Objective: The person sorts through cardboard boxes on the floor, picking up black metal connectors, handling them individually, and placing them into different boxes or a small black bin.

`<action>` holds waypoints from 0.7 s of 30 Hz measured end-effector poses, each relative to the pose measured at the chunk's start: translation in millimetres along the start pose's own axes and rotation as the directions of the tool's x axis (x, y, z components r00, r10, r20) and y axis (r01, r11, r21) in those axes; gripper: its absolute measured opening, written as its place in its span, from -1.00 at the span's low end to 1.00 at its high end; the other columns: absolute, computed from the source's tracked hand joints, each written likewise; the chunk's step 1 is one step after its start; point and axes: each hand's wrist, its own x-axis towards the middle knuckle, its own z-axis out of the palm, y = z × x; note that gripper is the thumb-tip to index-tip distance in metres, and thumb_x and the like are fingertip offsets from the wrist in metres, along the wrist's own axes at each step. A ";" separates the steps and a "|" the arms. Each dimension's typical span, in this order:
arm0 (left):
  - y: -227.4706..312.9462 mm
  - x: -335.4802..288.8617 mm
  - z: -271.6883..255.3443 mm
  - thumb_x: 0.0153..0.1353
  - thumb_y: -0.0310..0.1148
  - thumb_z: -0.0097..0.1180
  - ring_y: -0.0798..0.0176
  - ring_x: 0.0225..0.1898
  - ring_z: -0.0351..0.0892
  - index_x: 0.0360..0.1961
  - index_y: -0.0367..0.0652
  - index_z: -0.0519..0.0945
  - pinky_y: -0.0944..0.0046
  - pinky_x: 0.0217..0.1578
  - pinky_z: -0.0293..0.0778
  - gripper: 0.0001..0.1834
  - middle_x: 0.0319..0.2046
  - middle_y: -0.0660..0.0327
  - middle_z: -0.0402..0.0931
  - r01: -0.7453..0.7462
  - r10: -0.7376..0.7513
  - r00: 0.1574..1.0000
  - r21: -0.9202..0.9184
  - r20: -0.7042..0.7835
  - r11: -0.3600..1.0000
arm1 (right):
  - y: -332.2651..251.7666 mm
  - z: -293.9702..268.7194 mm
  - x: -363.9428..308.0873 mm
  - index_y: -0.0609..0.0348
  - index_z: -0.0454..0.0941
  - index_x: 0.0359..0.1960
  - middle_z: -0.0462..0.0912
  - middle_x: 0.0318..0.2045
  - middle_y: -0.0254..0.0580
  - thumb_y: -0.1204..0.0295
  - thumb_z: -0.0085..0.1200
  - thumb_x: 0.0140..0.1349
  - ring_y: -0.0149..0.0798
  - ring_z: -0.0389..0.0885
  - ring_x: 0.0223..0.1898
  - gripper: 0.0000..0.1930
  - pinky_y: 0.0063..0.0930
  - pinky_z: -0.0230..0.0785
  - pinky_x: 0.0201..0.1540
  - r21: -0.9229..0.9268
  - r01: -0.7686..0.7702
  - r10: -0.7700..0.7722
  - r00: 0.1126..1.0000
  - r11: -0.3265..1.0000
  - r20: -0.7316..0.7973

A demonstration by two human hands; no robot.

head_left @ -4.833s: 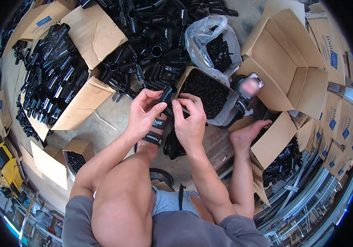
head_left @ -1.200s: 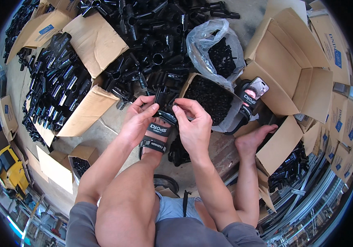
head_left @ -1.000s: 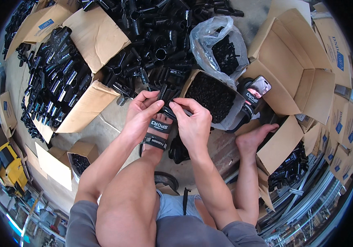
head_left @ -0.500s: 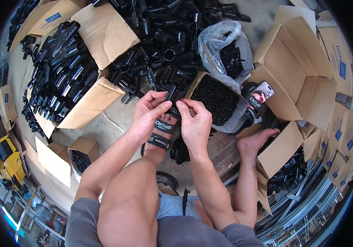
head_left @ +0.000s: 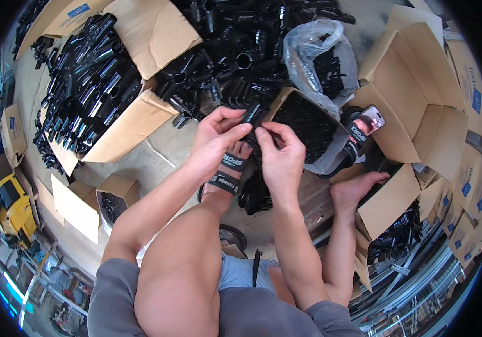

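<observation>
Between my hands is a glossy black tubular part (head_left: 254, 114), held above my sandalled foot. My left hand (head_left: 217, 135) grips its left side, with the thumb across the front and the fingers curled behind. My right hand (head_left: 285, 150) is closed at its lower right end, thumb and fingers pinched together; any smaller piece in that pinch is hidden. Just beyond my right hand stands a carton of small black pieces (head_left: 308, 128). A heap of similar black tubular parts (head_left: 224, 62) lies on the floor past my hands.
At left, an open carton (head_left: 131, 121) is piled with black parts. A clear plastic bag (head_left: 300, 53) of small black pieces stands beyond the lined carton. A phone (head_left: 369, 121) rests near a second sandal, beside a large open carton (head_left: 415, 123). A small carton (head_left: 120, 196) sits lower left.
The view has shifted, so the whole scene sits slightly further right. The black tubular part now tilts more to the right in my hands, which both still hold it.
</observation>
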 end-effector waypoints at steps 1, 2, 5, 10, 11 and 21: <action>0.2 2.4 2.7 0.33 -0.60 0.29 0.40 -0.09 0.65 0.03 -0.24 0.57 0.34 -0.07 0.60 -0.72 -0.05 0.14 0.70 -0.028 0.027 1.000 0.044 0.016 0.999 | -1.6 -2.7 1.0 0.34 0.72 -0.16 0.78 -0.23 0.00 0.45 0.32 0.29 -0.16 0.77 -0.19 -0.81 -0.35 0.57 -0.06 -0.029 0.016 -0.017 1.000 0.999 -0.013; 0.0 4.7 4.3 0.32 -0.60 0.29 0.40 -0.09 0.65 0.03 -0.24 0.58 0.35 -0.10 0.60 -0.73 -0.06 0.15 0.70 -0.055 0.053 0.998 0.087 0.034 0.995 | -2.9 -4.9 1.9 0.34 0.72 -0.16 0.78 -0.23 0.00 0.45 0.32 0.29 -0.15 0.77 -0.19 -0.80 -0.34 0.56 -0.06 -0.059 0.033 -0.034 0.999 0.998 -0.026; 0.7 7.5 5.8 0.34 -0.58 0.28 0.48 -0.18 0.61 0.01 -0.23 0.60 0.43 -0.31 0.53 -0.76 -0.10 0.19 0.71 -0.061 0.056 0.996 0.077 0.066 0.995 | -8.7 -9.7 3.6 0.33 0.72 -0.15 0.76 -0.20 -0.02 0.43 0.31 0.31 -0.13 0.74 -0.16 -0.80 -0.32 0.52 -0.03 -0.186 0.125 -0.131 0.991 0.975 -0.022; -4.0 8.3 9.7 0.36 -0.54 0.29 0.57 -0.37 0.51 0.01 -0.21 0.60 0.48 -0.54 0.37 -0.77 -0.12 0.22 0.71 -0.075 0.070 0.996 0.083 0.062 0.994 | -14.4 -14.0 2.1 0.33 0.71 -0.18 0.74 -0.19 -0.05 0.46 0.34 0.28 -0.14 0.72 -0.14 -0.82 -0.33 0.51 -0.01 -0.236 0.200 -0.210 0.978 0.951 -0.017; -4.6 7.9 10.0 0.36 -0.53 0.29 0.58 -0.37 0.51 0.01 -0.21 0.60 0.49 -0.53 0.37 -0.77 -0.12 0.22 0.71 -0.070 0.066 0.996 0.073 0.061 0.995 | -14.2 -14.3 1.7 0.33 0.71 -0.19 0.73 -0.20 -0.06 0.47 0.34 0.27 -0.14 0.72 -0.14 -0.83 -0.33 0.50 -0.01 -0.224 0.193 -0.202 0.979 0.955 -0.021; -10.0 7.0 3.4 0.37 -0.53 0.27 0.53 -0.22 0.58 0.01 -0.17 0.59 0.47 -0.35 0.45 -0.78 -0.07 0.22 0.71 -0.004 0.008 0.997 -0.052 0.075 0.999 | -12.8 -14.4 2.9 0.32 0.73 -0.18 0.75 -0.20 -0.04 0.45 0.36 0.24 -0.14 0.74 -0.15 -0.80 -0.35 0.50 -0.02 -0.200 0.162 -0.164 0.986 0.966 0.008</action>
